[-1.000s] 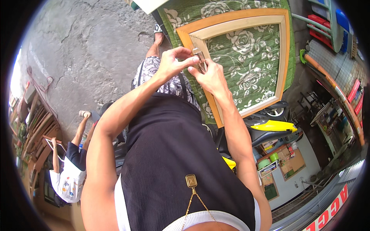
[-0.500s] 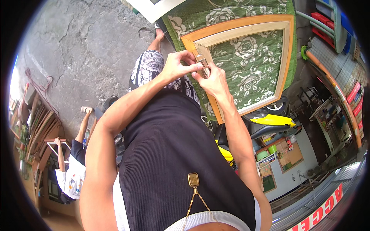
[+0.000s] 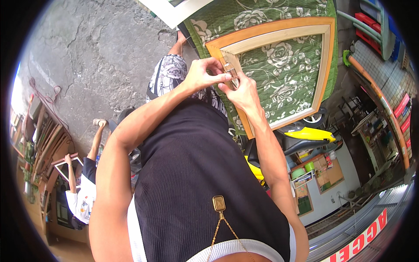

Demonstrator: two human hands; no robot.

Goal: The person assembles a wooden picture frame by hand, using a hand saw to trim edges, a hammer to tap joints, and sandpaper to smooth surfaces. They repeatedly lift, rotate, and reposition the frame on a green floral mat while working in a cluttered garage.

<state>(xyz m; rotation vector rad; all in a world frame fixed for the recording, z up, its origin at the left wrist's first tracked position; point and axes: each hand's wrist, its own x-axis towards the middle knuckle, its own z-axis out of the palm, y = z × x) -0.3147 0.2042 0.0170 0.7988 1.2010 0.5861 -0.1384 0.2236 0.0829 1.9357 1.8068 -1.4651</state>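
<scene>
A wooden picture frame (image 3: 267, 32), orange outside with a pale inner border, lies flat on a green quilted cloth (image 3: 275, 65) with white roses. At its near left side a small shiny metal fitting (image 3: 229, 69), possibly a clasp or hinge, rests on the wood. My left hand (image 3: 203, 75) pinches at it, thumb pointing right and fingers curled behind. From the other side my right hand (image 3: 243, 91) closes on its lower end with bent fingers. Both thumbs nearly meet there. The fingers partly hide the fitting, so its exact kind is unclear.
A white-bordered panel (image 3: 176, 13) lies beyond the cloth's left corner. A yellow and black motorbike (image 3: 307, 134) stands under the frame's right side. At left, another person (image 3: 83, 192) holds a small frame (image 3: 70, 162) near stacked wooden strips (image 3: 41, 139). Cracked concrete floor (image 3: 100, 56) spreads ahead.
My hands stay at the same spot on the frame, with only slight finger movement. The other person's small frame has tilted.
</scene>
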